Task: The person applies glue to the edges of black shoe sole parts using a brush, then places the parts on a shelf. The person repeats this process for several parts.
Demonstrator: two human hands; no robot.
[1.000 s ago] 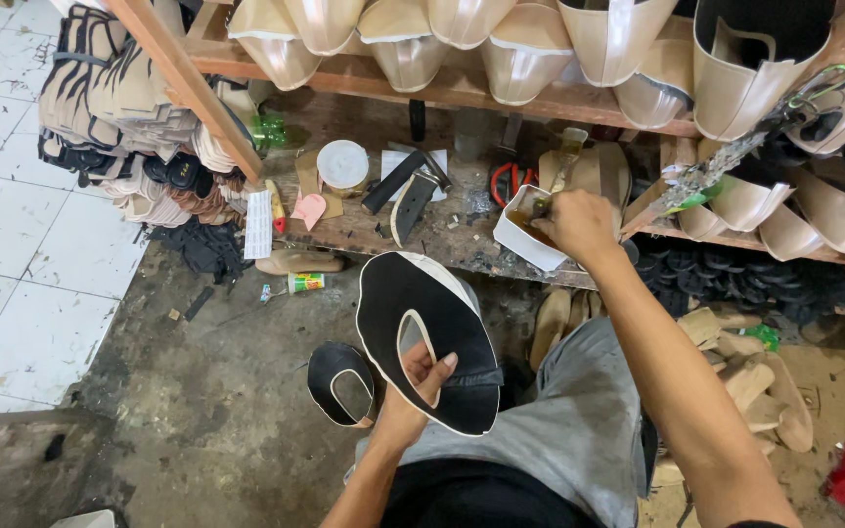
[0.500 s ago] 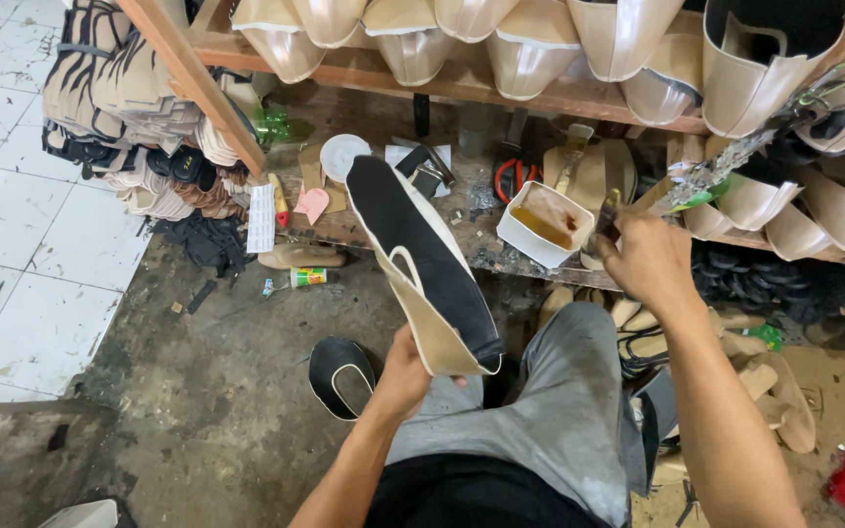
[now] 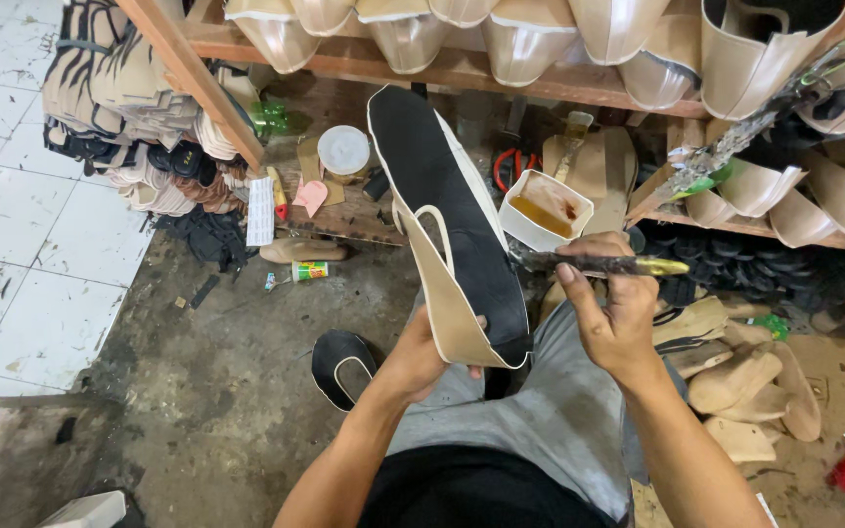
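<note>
Gripping is done at the near end of the upper [image 3: 452, 230]: the left hand [image 3: 421, 357] is closed on it, the fingers [image 3: 476, 323] wrapped up over the tan edge and the rest of the hand hidden beneath. The upper is held tilted, its black face turned up and toward the right hand, so that the face is judged to be presented for coating. Its far end points toward the shelf [image 3: 462, 64].

The brush [image 3: 603, 264] is held in the right hand [image 3: 613, 313], with the fingers [image 3: 579, 293] narrowed round the handle and the thumb laid along it. The brush is kept roughly level, its dark tip just beside the right edge of the upper; contact cannot be confirmed.

A white tub [image 3: 545, 207] of brownish glue is set on the surface [image 3: 344, 217] just beyond the brush, within short reach, which is judged convenient for reloading. A round lidded pot [image 3: 344, 152] stands further left. A second black upper [image 3: 342, 367] lies on the floor [image 3: 217, 391] beside the left forearm. Pale uppers [image 3: 530, 34] are racked along the shelf, and wooden lasts [image 3: 745, 386] are heaped at the right.
</note>
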